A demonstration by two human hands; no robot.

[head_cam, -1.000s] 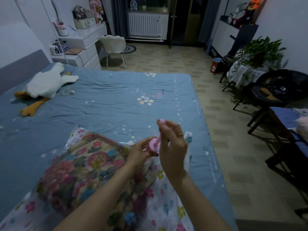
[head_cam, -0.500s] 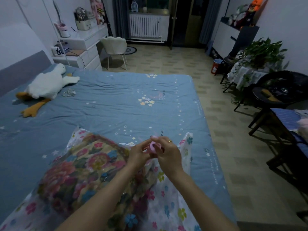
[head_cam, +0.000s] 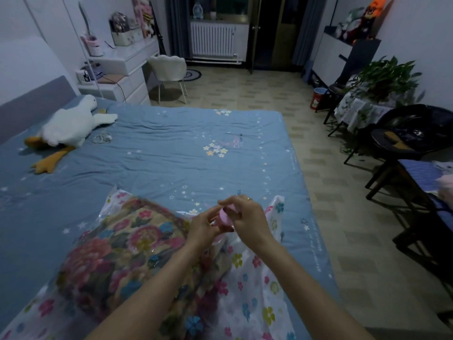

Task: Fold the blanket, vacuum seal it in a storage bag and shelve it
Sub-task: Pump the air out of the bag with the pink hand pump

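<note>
Nearest us, our two bare forearms run up from the bottom edge, cut off below the elbows. They cross the clear plastic storage bag printed with small coloured flowers, which lies on the near end of the bed and is cropped by the bottom of the view. Inside it, seen through the film, sits the folded blanket with a large pink and tan floral pattern; its folds are hard to read through the glare.

Above the bag's far end our hands meet around a small round pink plastic valve cap. Our left hand curls its fingers against the cap from the left, and our right hand, a ring on one finger, pinches it from above and the right. Most of the cap is hidden behind the fingers, so we cannot tell whether it is seated on the bag.

Beyond lies the blue bedsheet with stars and small flowers, wrinkled. At its far left rests a white plush goose with orange feet, with a small pale looped thing just beside it, too blurred to identify. Past the bed stand a white shell-backed chair and a white ribbed radiator in dim light.
</note>
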